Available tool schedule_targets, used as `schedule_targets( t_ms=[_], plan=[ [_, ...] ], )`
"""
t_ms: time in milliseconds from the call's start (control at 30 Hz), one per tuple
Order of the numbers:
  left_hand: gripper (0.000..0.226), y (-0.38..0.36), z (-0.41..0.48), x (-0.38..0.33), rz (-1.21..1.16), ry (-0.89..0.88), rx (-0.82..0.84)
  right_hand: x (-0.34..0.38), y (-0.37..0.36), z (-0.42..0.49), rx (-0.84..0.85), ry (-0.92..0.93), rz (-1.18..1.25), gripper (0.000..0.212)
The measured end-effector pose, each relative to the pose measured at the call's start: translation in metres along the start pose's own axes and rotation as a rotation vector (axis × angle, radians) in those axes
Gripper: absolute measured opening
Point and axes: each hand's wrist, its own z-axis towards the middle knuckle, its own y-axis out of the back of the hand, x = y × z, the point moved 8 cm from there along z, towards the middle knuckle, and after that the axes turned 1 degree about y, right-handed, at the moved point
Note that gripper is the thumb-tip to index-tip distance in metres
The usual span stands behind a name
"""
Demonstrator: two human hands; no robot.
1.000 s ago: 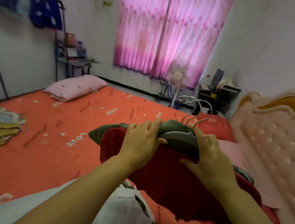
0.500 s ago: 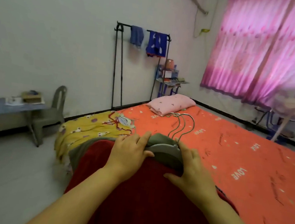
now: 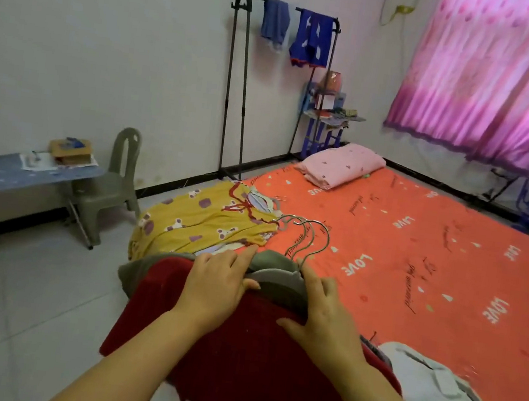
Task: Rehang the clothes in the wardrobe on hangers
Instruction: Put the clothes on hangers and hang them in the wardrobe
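Left hand (image 3: 216, 281) and right hand (image 3: 325, 314) both curl tight round the top of the hangered bundle (image 3: 237, 357), red top over olive, with the hooks (image 3: 308, 239) poking up over the bed's (image 3: 416, 252) near-left corner. Looks like the carry step. Next it probably needs walking to the rack (image 3: 238, 80) and hooking on.

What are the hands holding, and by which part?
The left hand and right hand grip a bundle of clothes by the shoulders of the hangers, just below the hooks.
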Motion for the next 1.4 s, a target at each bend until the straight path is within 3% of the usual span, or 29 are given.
schedule_targets(
  t_ms=[567,1100,1400],
  plan=[
    [0.062,-0.141,0.209,0.082,-0.016,-0.112,0.142,-0.098,-0.089,0.199,0.035,-0.191,0.021,0.100],
    [0.061,-0.327,0.379,0.040,-0.139,-0.375,0.431,-0.255,-0.128,0.293,0.034,-0.629,-0.050,0.098],
    [0.055,-0.430,0.425,0.011,-0.204,-0.429,0.528,-0.344,-0.167,0.316,0.074,-0.780,-0.088,0.098]
  ],
)
